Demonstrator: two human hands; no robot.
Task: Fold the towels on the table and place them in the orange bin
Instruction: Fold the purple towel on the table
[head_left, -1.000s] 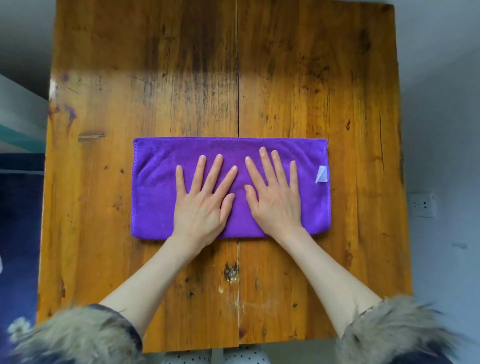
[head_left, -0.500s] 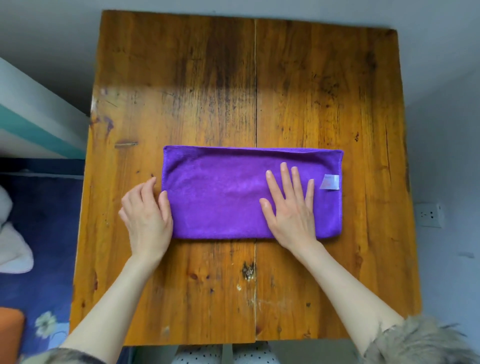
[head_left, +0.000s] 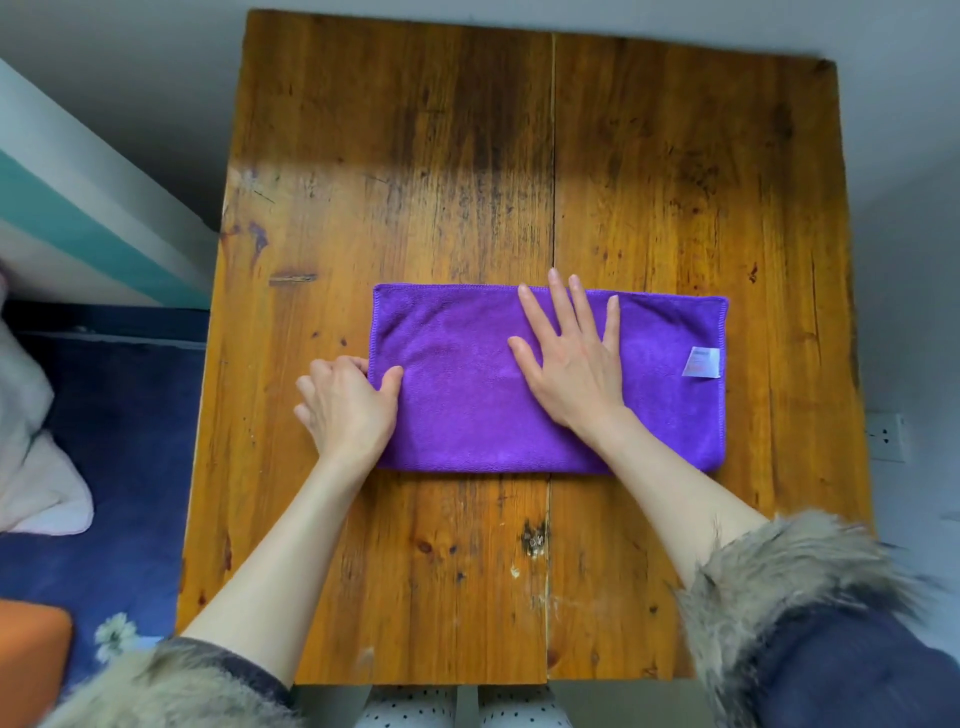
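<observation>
The purple towel (head_left: 467, 384) lies folded into a long rectangle across the middle of the wooden tabletop (head_left: 519, 156), its long edges running left to right; a small pale label (head_left: 702, 361) sits near its right end. In the head view, the right hand (head_left: 574, 358) lies flat on the towel just right of its middle, fingers straight and spread, the fingertips reaching the far edge; it holds nothing. The left hand (head_left: 345, 405) is at the towel's left short edge, its thumb on top of the cloth and its fingers curled at the edge, so it pinches the left end; whether the fingers reach under the cloth cannot be told. Both forearms come in from the near side, with fur-trimmed cuffs (head_left: 779, 577) at the bottom of the view. An orange bin corner (head_left: 31, 654) shows at the lower left, off the tabletop, on a dark blue floor covering (head_left: 119, 467); a white cloth (head_left: 31, 467) lies at the left edge; a wall socket (head_left: 887, 436) is at the right.
</observation>
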